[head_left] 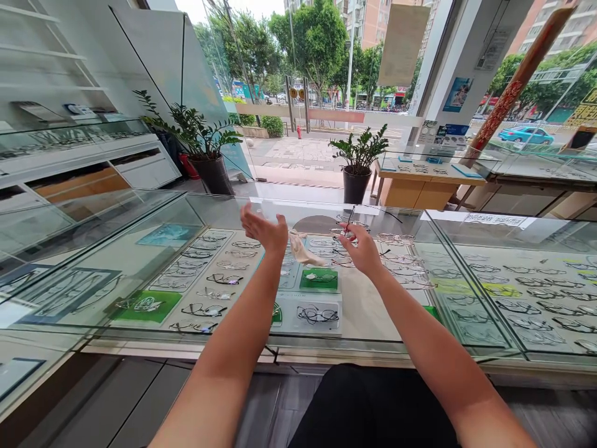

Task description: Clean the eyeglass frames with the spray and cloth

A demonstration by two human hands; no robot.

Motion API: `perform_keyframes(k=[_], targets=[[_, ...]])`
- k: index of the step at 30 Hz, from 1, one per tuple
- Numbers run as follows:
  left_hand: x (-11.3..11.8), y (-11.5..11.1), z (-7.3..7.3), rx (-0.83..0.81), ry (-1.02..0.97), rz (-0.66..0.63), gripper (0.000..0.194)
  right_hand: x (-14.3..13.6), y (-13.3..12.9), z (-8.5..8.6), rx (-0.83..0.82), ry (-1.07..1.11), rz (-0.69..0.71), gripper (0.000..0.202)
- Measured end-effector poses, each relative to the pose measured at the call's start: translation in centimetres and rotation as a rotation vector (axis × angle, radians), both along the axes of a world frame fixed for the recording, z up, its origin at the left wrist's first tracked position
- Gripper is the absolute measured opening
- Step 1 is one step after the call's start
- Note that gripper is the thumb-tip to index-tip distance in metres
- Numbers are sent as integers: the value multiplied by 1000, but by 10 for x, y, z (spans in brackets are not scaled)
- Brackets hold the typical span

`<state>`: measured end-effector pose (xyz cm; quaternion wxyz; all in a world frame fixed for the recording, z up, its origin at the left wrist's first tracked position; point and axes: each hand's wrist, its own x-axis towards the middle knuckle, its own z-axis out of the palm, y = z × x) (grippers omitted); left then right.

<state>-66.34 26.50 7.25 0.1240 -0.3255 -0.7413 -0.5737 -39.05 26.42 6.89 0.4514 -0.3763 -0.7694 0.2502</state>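
My right hand (362, 250) is raised over the glass counter, with thumb and fingertips closed on a pair of thin dark-framed eyeglasses (350, 216). One slender temple arm of them sticks out to the right; the lenses are hard to make out against the frames behind. To the left, my left hand (265, 230) hovers with its fingers stretched out and thumb apart, nothing in it. Between both hands a crumpled beige cloth (302, 251) lies on the glass top. Beneath the glass, rows of eyeglasses show, among them a dark pair on a white stand (318, 315).
The glass display counter (373, 341) spans the front, with a metal-edged joint at right. Green display cards (148, 306) lie inside it. Beyond stand two potted plants (357, 185), a wooden cabinet (416, 190) and a glass door with handles. Another showcase (88, 186) is at left.
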Motion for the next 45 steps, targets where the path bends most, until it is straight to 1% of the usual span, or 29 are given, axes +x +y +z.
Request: perform_keyframes(k=[2, 3, 4, 6, 8, 9, 10, 11, 12, 13, 14, 15, 16, 17, 19, 21, 22, 24, 27, 31, 34, 36, 38, 42, 43, 45], targets=[[-11, 8, -10, -86, -134, 1, 87, 0, 0, -1, -8, -4, -2, 47], [-15, 11, -14, -130, -188, -7, 84, 0, 0, -1, -11, -4, -2, 48], [-19, 14, -18, -167, -228, -18, 78, 0, 0, -1, -12, -5, -1, 48], [-26, 17, -23, -208, -273, -40, 57, 0, 0, -1, -12, -4, -1, 48], [-28, 18, -23, -211, -278, -49, 39, -1, 0, 0, -12, -4, -5, 47], [-27, 19, -22, -194, -270, -58, 34, -1, 0, 0, -14, -4, -9, 47], [-24, 19, -19, -155, -263, -81, 29, -1, 0, 1, -15, -4, -13, 46], [-19, 19, -16, -93, -263, -135, 25, -1, 0, 2, -14, -3, -15, 46], [-13, 19, -12, -17, -276, -223, 20, -1, -1, 2, -13, -1, -13, 45], [-5, 19, -8, 61, -304, -340, 14, -1, -1, 3, -11, 1, -9, 43], [3, 18, -5, 131, -352, -473, 15, -1, -2, 4, -12, 7, -4, 42], [12, 17, -1, 175, -420, -616, 26, -1, -2, 5, -15, 15, 4, 40], [21, 15, 2, 180, -503, -762, 40, -1, -3, 6, -21, 22, 13, 39], [29, 12, 4, 152, -601, -912, 53, -2, -3, 8, -31, 31, 23, 37], [41, 5, 8, 12, -805, -1230, 74, -3, -4, 9, -58, 50, 59, 35], [48, -1, 11, -161, -965, -1502, 84, -4, -5, 11, -96, 76, 116, 34], [49, -3, 12, -223, -1020, -1592, 86, -5, -5, 12, -117, 89, 149, 33], [49, -6, 14, -277, -1094, -1688, 86, -8, -7, 13, -156, 109, 210, 33], [47, -8, 15, -274, -1173, -1722, 85, -9, -10, 15, -197, 117, 268, 32], [42, -7, 15, -258, -1225, -1717, 84, -9, -13, 16, -238, 121, 308, 31], [41, -6, 14, -273, -1208, -1716, 83, -9, -12, 15, -259, 138, 334, 30], [43, -5, 12, -300, -1152, -1703, 82, -9, -10, 14, -285, 155, 352, 30], [48, -3, 8, -304, -1060, -1637, 82, -9, -8, 13, -320, 174, 391, 30], [59, 0, -5, -258, -869, -1424, 81, -9, -7, 14, -384, 239, 535, 30], [61, 1, -8, -258, -833, -1393, 81, -9, -7, 15, -396, 248, 567, 30], [63, 3, -12, -270, -773, -1370, 80, -9, -8, 16, -418, 244, 614, 30]])
